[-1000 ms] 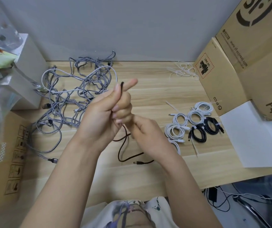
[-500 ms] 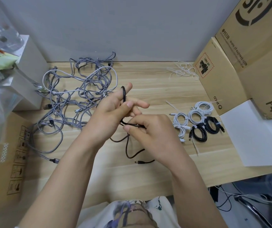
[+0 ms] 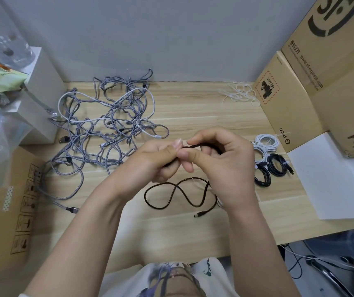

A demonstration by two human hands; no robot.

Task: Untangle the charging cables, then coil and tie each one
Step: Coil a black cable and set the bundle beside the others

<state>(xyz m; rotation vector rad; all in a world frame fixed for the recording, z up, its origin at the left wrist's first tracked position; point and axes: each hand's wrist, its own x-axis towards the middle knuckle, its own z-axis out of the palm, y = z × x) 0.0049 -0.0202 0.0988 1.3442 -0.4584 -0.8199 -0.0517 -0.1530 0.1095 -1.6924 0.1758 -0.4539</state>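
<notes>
Fingers of both hands are curled round one dark cable [image 3: 172, 195] in the head view: the left hand [image 3: 156, 160] pinches a folded run of it between thumb and forefinger, and the right hand [image 3: 221, 163] grips the same run just beside, the two thumbs almost touching. Below the fingers the rest of that cable lies slack on the wooden table [image 3: 193, 110] in two loose loops, its plug end free near the right wrist — so the coil looks only begun, and no tie is on it yet.

To the right of the right hand's fingers sits a small cluster of finished coils [image 3: 268, 159], white and black, each bound; that part appears done. Beyond the fingers and to their right, against a cardboard box [image 3: 283, 108], lies a heap of white ties [image 3: 239, 94], unused.

Left of the left hand's fingers spreads the grey tangle [image 3: 105, 127] — many braided cables still knotted together, with a white one through it. By this view, most of the work seems left.
</notes>
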